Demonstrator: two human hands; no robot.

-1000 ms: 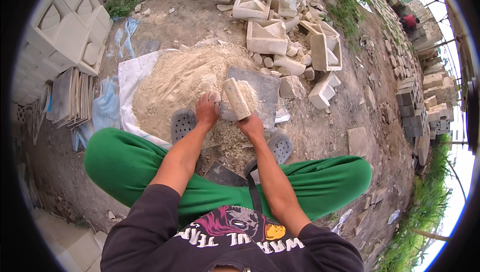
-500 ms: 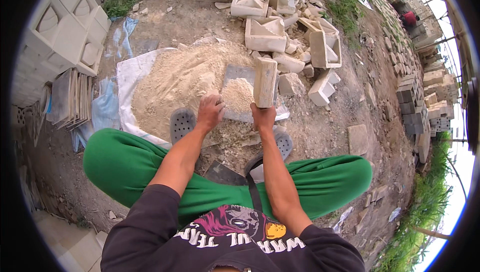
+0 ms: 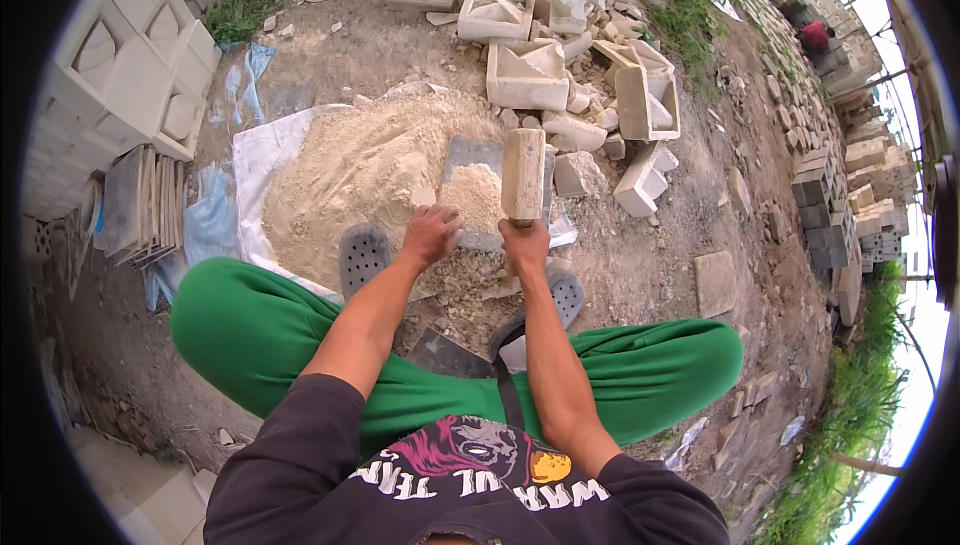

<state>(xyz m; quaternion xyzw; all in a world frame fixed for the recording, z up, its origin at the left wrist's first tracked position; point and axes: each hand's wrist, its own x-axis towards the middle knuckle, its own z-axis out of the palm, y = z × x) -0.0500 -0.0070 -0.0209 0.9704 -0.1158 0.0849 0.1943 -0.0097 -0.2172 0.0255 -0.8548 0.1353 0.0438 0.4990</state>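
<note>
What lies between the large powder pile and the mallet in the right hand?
In the head view, a small heap of pale grit on a grey board lies between the powder pile and mallet.

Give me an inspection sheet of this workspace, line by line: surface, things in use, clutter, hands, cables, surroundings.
Surface: bare ground; a white sheet shows along the left edge of the powder heap.
Things in use: mallet over a dark slab bearing pale crumbs; whether it touches them is unclear.
Clutter: broken pale blocks piled beyond the slab; blue plastic scraps at left.
Hands: right hand grips the mallet's handle; left hand is beside the crumbs, its grip unclear.
Cables: nothing seen.
Surroundings: stacked blocks and thin boards at left; grass at right.
</note>
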